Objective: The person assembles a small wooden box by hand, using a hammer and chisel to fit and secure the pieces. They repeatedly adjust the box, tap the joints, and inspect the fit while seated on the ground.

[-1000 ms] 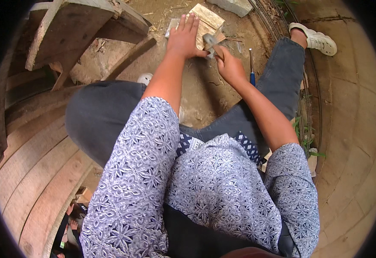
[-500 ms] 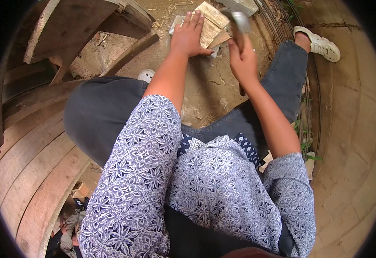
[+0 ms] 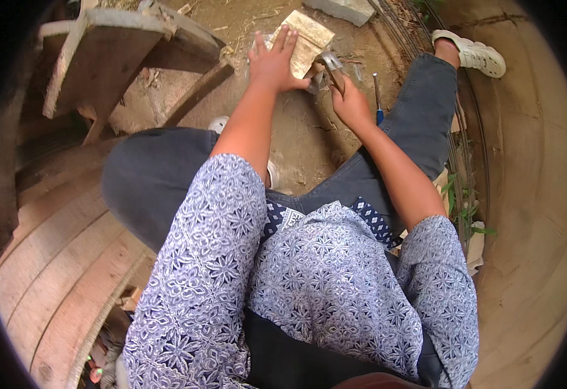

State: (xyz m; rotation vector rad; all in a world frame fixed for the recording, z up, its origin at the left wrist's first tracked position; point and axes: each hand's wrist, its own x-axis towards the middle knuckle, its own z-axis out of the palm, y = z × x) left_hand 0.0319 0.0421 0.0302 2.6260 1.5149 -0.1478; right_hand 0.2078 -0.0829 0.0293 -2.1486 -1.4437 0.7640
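My left hand (image 3: pixel 274 63) holds a pale, rough wooden block (image 3: pixel 310 37) on the ground, fingers spread over its left side and thumb by its near edge. In my right hand (image 3: pixel 352 107) is a hammer (image 3: pixel 330 61), gripped by its handle. Its metal head is at the block's near right edge; whether it touches the wood I cannot tell. A small piece below that edge is partly hidden by the hammer and my thumb. To the right of my right hand is a tool with a blue handle and a slim metal shaft (image 3: pixel 377 94).
A grey stone slab (image 3: pixel 342 9) lies beyond the block. Wooden structures with curved boards (image 3: pixel 102 61) stand at the left, and planks (image 3: pixel 69 272) run below them. Thin rods (image 3: pixel 397 32) and green plants (image 3: pixel 455 194) lie along the right, beside a paved strip (image 3: pixel 530 214).
The hammer has come down from above the block to its near right edge, my right hand lowering with it. The blue-handled tool now shows. My left hand stays on the block.
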